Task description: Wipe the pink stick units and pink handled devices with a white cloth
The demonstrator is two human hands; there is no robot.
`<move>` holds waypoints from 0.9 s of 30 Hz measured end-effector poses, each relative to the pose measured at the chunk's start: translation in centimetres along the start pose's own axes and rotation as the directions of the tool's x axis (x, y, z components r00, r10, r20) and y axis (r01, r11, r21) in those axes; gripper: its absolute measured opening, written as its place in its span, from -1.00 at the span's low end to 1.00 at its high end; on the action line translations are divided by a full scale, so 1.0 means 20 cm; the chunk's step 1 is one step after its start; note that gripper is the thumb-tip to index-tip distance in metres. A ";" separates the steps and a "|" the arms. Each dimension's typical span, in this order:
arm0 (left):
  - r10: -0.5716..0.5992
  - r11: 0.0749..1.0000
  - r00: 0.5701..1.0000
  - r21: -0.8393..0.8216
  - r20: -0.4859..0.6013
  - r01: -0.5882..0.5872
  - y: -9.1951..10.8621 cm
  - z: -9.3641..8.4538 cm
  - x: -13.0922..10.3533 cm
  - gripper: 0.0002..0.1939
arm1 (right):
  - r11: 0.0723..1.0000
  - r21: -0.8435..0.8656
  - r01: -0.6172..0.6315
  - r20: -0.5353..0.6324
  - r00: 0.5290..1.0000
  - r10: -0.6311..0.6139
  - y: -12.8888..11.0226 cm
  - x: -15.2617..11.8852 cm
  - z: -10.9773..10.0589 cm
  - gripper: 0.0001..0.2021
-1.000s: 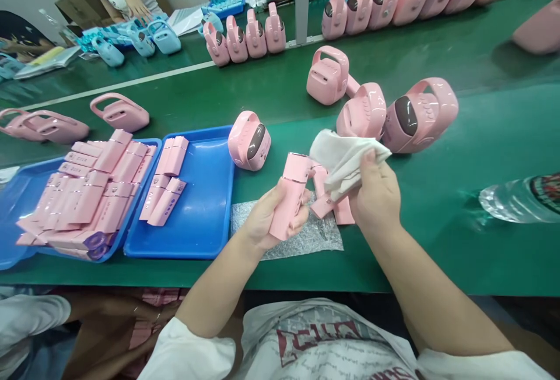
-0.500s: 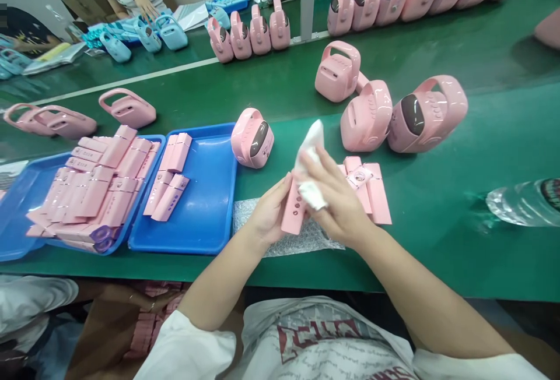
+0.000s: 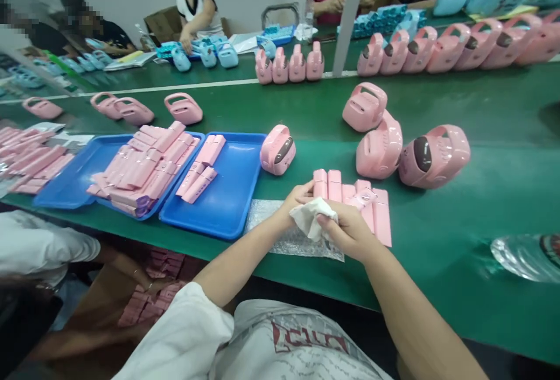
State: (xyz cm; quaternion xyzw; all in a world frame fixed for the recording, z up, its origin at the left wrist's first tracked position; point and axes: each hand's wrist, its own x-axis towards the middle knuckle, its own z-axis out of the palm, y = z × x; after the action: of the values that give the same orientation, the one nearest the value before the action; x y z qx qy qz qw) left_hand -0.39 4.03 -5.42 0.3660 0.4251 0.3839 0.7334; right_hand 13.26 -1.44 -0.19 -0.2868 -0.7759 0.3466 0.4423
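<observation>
My right hand (image 3: 350,228) is closed on a crumpled white cloth (image 3: 311,217). It crosses in front of my left hand (image 3: 296,199) and hides most of those fingers. My left fingertips are at the side of a slim pink box (image 3: 319,183) and look closed on it, though much of that grip is covered. Beside it, more pink boxes (image 3: 381,217) lie in a row to the right, with a small clear packet (image 3: 363,199) on top. Under my wrists lies a sheet of bubble wrap (image 3: 289,246).
On my left are a blue tray (image 3: 238,193) with a few pink boxes and another piled high (image 3: 149,164). Pink handled devices (image 3: 431,155) stand beyond my hands and along the line. A clear bottle (image 3: 525,257) lies at right. Co-workers sit opposite; another person reaches low at left.
The view has shifted, showing more of the far side. My right hand has lowered with the cloth, now bunched up, and the button-marked face of the pink box no longer shows.
</observation>
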 end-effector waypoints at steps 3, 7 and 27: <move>0.095 0.987 0.995 0.129 0.009 -0.095 0.06 0.01 -0.09 -0.68 | 0.994 0.089 -0.063 -0.042 0.997 0.067 0.00 -0.03 0.01 -0.66; 0.420 0.774 0.903 0.556 -0.092 -0.303 0.26 -0.13 -0.30 -0.66 | 0.930 0.321 -0.178 -0.189 0.950 0.247 0.05 -0.10 0.03 -0.65; 0.300 0.936 0.951 0.217 -0.074 -0.278 0.47 -0.27 -0.56 -0.50 | 0.775 0.587 -0.235 -0.407 0.742 0.533 0.05 -0.01 0.02 -0.55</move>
State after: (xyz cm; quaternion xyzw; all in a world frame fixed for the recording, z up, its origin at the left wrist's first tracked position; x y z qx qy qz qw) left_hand -11.46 -0.47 4.41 0.4768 0.4420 0.4609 0.6041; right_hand 13.14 -1.16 -1.16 -0.4088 -0.4171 0.5234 0.6205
